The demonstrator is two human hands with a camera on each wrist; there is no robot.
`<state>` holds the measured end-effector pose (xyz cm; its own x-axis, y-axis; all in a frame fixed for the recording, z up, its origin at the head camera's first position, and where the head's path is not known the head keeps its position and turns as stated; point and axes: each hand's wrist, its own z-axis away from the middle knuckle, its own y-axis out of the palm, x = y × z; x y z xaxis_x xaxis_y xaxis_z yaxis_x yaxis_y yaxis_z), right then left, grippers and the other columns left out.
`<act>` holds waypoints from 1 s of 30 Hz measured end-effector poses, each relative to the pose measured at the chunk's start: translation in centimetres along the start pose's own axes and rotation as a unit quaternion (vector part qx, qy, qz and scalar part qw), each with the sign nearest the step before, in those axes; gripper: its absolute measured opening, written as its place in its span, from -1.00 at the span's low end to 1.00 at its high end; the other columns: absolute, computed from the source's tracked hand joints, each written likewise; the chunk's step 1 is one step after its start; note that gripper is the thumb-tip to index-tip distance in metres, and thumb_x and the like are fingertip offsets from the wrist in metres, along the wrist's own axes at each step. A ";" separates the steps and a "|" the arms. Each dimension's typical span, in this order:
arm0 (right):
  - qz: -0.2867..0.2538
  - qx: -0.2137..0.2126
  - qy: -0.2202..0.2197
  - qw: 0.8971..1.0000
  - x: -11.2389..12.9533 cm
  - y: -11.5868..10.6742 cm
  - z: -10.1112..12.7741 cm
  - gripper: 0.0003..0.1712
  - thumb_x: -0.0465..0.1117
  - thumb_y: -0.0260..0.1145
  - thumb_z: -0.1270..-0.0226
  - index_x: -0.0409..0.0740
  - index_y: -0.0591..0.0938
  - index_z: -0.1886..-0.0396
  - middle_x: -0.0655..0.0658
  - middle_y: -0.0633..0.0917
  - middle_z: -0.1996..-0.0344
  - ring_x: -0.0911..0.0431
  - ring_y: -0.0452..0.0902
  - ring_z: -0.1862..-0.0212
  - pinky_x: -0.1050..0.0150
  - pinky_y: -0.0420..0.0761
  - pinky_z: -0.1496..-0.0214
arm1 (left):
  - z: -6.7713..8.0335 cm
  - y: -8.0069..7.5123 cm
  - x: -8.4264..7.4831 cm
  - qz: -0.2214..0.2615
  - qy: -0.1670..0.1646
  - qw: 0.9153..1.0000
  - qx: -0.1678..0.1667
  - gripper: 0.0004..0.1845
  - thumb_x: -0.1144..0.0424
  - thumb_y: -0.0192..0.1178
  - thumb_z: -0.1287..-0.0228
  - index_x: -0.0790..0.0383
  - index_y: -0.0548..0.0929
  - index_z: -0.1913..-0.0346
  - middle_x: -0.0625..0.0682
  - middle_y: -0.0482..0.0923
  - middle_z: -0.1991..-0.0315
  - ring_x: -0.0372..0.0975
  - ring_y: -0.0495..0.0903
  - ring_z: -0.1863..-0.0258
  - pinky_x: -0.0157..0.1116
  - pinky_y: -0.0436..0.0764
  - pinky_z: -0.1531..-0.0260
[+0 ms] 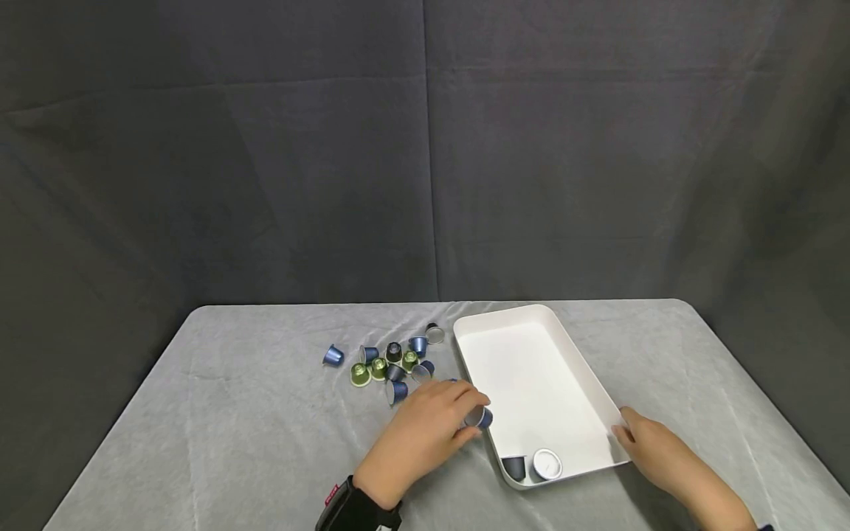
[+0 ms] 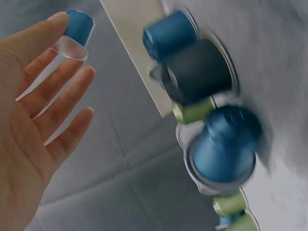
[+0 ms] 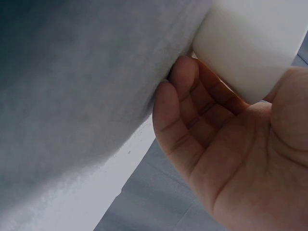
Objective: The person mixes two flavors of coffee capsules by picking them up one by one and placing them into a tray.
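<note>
My left hand [image 1: 458,417] holds a blue capsule [image 1: 481,418] at its fingertips, right over the left rim of the white tray [image 1: 531,369]. In the left wrist view the fingers [image 2: 72,91] lie nearly straight, with the capsule [image 2: 77,28] at the tip of the top one. My right hand [image 1: 631,435] grips the tray's near right corner. Its fingers [image 3: 178,96] are curled against the tray's wall [image 3: 250,43]. Inside the tray, at its near end, lie a dark blue capsule [image 1: 514,466] and one with its white foil up [image 1: 547,464].
A heap of blue, green and dark capsules [image 1: 392,361] lies on the grey cloth left of the tray, one blue capsule [image 1: 333,355] a little apart. The left wrist view shows some of them blurred [image 2: 224,144]. A dark curtain hangs behind the table.
</note>
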<state>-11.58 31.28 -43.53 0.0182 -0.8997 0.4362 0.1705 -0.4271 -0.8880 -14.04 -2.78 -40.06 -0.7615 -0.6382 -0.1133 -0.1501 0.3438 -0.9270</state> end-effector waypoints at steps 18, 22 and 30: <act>0.006 0.005 0.007 1.000 0.3 0.0 0.0 -0.87 -0.30 0.08 -0.50 -0.30 0.46 0.24 -0.03 0.42 0.56 0.05 0.36 0.40 0.11 0.42 0.36 | -0.3 2.6 -2.9 -0.067 0.077 0.994 -0.031 -0.61 -0.06 0.39 -0.20 -0.03 0.63 -0.03 -0.19 0.59 0.09 -0.34 0.58 0.09 -0.36 0.52 0.03; 0.006 0.007 0.010 1.000 0.3 0.0 0.0 -0.87 -0.30 0.08 -0.50 -0.30 0.46 0.24 -0.03 0.43 0.56 0.05 0.37 0.40 0.11 0.42 0.36 | -0.4 2.8 -3.1 -0.064 0.076 0.995 -0.020 -0.59 -0.07 0.37 -0.21 -0.04 0.63 -0.07 -0.18 0.60 0.07 -0.34 0.59 0.08 -0.35 0.53 0.02; 0.008 0.013 0.013 1.000 0.2 -0.1 0.0 -0.85 -0.30 0.08 -0.50 -0.34 0.46 0.23 -0.04 0.47 0.53 0.03 0.38 0.39 0.07 0.45 0.35 | -0.5 2.6 -3.3 -0.060 0.069 0.996 -0.005 -0.56 -0.08 0.36 -0.22 -0.05 0.60 -0.12 -0.19 0.60 0.03 -0.34 0.58 0.06 -0.36 0.53 0.01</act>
<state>-11.59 31.14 -43.38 -0.0037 -0.9082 0.4186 0.1969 -0.4111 -0.8901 -12.25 0.53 -41.95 -0.8174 -0.5739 0.0488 -0.2504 0.2779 -0.9274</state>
